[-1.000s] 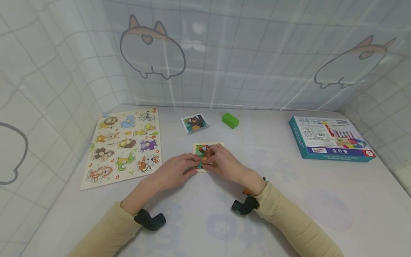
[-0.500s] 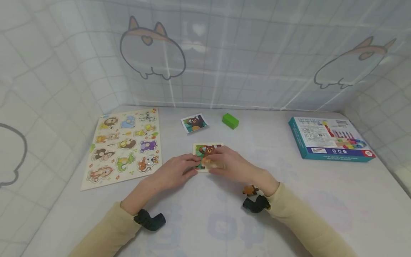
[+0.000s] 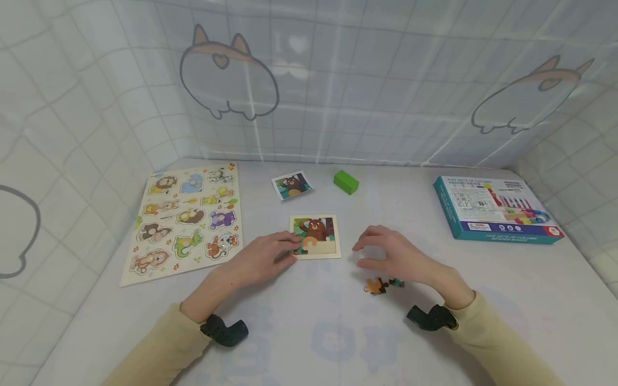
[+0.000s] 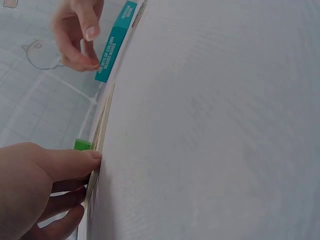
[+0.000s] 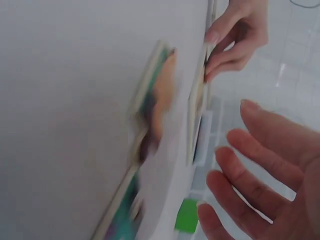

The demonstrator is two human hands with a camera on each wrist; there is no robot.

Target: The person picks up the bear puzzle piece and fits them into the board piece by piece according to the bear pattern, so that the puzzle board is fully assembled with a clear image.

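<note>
A small square jigsaw puzzle board with a brown bear picture lies mid-table. Bare pale wood shows along its lower right part. My left hand holds the board's left side, thumb at the near corner and fingers over the edge; the left wrist view shows the thumb against the rim. To the board's right, my right hand hovers with parted, slightly bent fingers and nothing in them. Just below it lie an orange-and-brown puzzle piece and a green one, partly covered by the hand.
Behind the board lie a bear picture card and a green block. An animal peg puzzle lies on the left. A teal box sits at the right. A tiled-pattern curtain hangs behind the table.
My right hand has let go at the board and moved right, over the loose pieces. More of the bear picture and the bare wood now shows. My left hand has stayed put.
</note>
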